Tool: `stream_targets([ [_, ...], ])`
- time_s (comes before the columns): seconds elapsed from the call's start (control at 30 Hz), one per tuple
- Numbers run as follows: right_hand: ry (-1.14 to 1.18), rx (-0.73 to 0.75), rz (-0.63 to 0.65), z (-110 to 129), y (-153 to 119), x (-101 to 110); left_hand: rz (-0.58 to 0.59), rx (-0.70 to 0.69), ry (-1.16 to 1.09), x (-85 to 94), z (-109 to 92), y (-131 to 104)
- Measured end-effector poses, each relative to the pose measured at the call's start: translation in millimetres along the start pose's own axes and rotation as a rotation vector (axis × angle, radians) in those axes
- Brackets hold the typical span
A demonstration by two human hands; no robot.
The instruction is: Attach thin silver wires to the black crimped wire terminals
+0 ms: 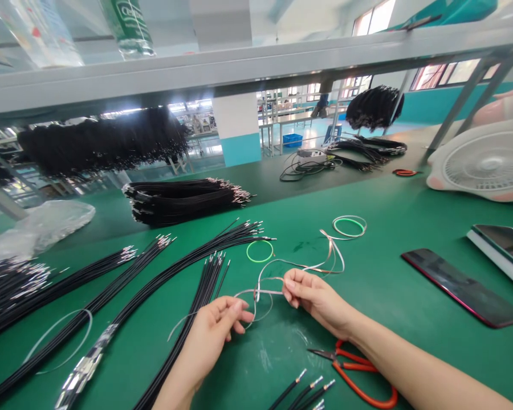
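My left hand (224, 319) and my right hand (310, 293) each pinch a thin, pale ribbon-like strip (270, 292) above the green table. Between the hands the strip runs roughly level, with a loose loop hanging around it. Its slack trails off to the right in curls, near a white and green coil (349, 226). A bright green ring (260, 251) lies just beyond the hands. Under my left wrist passes a bundle of black cables (196, 302) with bare tips. Orange-handled scissors (363, 373) rest beside my right forearm, blades partly apart.
More black cable bundles (154, 290) cover the left, one bound with shiny tape (85, 364). A thick cable stack (183, 199) lies farther back. Two phone-like devices (461, 287) and a white fan (487, 162) are at right. A shelf beam (222, 68) crosses overhead.
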State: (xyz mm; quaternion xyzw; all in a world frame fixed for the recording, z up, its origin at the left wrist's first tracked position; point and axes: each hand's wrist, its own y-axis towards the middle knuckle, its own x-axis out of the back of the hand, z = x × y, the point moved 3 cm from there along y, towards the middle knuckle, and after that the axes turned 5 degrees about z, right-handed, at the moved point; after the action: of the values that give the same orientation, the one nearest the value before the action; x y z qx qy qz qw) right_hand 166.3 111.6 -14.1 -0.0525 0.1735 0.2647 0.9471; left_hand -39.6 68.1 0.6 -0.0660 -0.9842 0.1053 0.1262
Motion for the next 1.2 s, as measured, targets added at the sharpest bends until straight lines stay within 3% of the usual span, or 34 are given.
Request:
stream_targets([
  [0.23, 0.041, -0.018, 0.054, -3.9, -2.1, -5.2, 0.028, 0.013, 0.040, -16.8, 11.8, 5.0],
  [0.5, -0.013, 0.014, 0.072, -1.7, -0.3, -4.4, -0.088, -0.044, 0.218, -22.9, 20.2, 6.3],
  [0.57, -0.128, 0.029, 0.123, 2.7, -2.8, -4.7, -0.144, -0.053, 0.222, -18.6, 20.9, 7.0],
  [0.73, -0.673, 0.040, 0.302, 11.3, -12.7, -6.0, -0.280, -0.084, 0.073, -3.6, 19.4, 7.6],
  [0.87, -0.816, 0.039, 0.342, 11.4, -15.7, -5.5, -0.332, -0.106, -0.039, 1.7, 15.1, 5.4],
  [1.03, -0.632, -0.013, 0.366, 8.8, -16.6, -8.2, -0.319, -0.106, -0.085, -7.5, 6.5, 0.1],
  [1.13, -0.322, -0.033, 0.368, 6.7, -15.2, -11.4, -0.237, -0.134, -0.054, -18.1, 3.3, -3.1],
  [1.2, -0.087, -0.006, 0.276, 6.8, -11.4, -10.0, -0.155, -0.181, 0.068, -25.0, 3.1, -5.1],
])
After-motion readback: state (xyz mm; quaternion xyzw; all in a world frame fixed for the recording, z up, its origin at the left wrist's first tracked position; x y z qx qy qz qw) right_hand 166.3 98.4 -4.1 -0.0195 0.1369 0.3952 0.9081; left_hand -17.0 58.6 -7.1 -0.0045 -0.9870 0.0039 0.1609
